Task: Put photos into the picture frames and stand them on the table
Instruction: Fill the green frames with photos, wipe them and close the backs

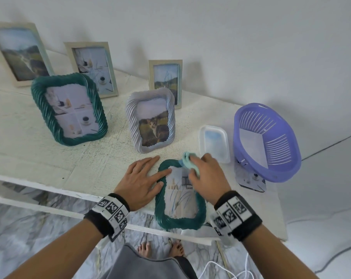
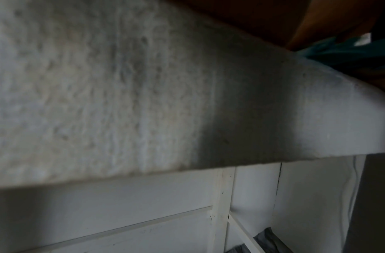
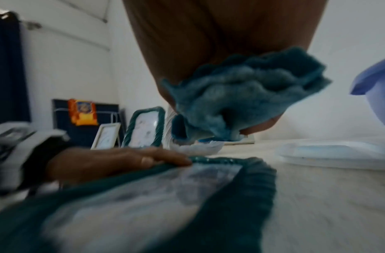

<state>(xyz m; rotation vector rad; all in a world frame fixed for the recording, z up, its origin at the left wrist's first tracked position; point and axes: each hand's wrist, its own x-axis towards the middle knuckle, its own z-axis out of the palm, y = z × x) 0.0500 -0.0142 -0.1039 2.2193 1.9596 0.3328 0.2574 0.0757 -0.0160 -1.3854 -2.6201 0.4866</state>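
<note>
- The lying green frame [image 1: 179, 195] rests face up at the near edge of the desk [image 1: 40, 158], its lower end past the edge. A hard wipe toward the body could, by this reading, tip or slide it off.
- The left hand [image 1: 142, 182] lies flat, fingers [image 1: 160, 174] straight and spread, pressing the frame's left rim and the desk beside it. It clasps nothing. If that pressure eases, the frame may skate under the cloth.
- The right hand [image 1: 206, 174] has its fingers curled round a bunched teal cloth [image 1: 190, 161], held at the upper part of the glass. The right wrist view shows the cloth [image 3: 241, 95] wadded under the palm; whether it touches the glass cannot be told there.
- A photo already shows behind the glass, so this frame seems filled but not yet stood up.
- Five frames stand further back: the standing green frame [image 1: 69, 109], the grey frame [image 1: 151, 119] with a cat photo, and three pale frames [image 1: 20, 53] by the wall. A wide sweep of the right arm could knock the grey one, which is nearest.
- The clear lid [image 1: 215, 143] and the purple basket [image 1: 267, 141] sit just right of the cloth hand; the tilted basket looks easy to nudge.
- The left wrist view shows mostly desk surface and only a sliver of green.
</note>
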